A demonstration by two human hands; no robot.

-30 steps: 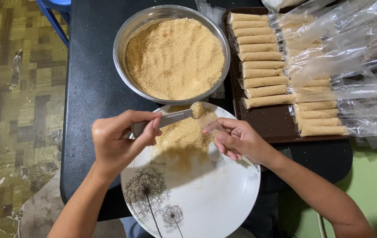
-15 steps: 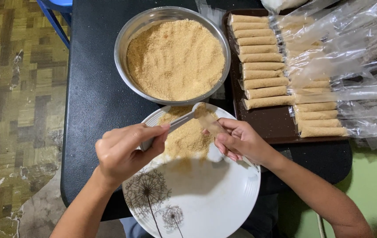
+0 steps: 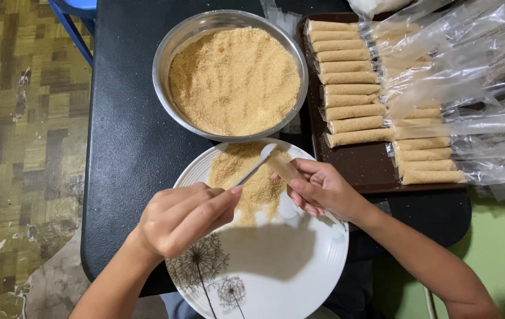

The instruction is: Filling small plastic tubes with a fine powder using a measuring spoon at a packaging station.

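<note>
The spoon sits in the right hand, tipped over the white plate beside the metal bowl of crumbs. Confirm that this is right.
Wrong hand: the head view shows the spoon in the left hand, tipped over the white plate beside the metal bowl of crumbs.

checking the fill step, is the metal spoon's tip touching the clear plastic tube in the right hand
Touching: in the head view the metal spoon tip sits at the mouth of the clear plastic tube.

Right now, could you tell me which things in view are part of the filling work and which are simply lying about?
In use:
left hand holding spoon
right hand holding a half-filled tube
white plate with crumb pile

Lying about:
metal bowl of crumbs
brown tray of finished rolls
empty plastic sleeves
</note>
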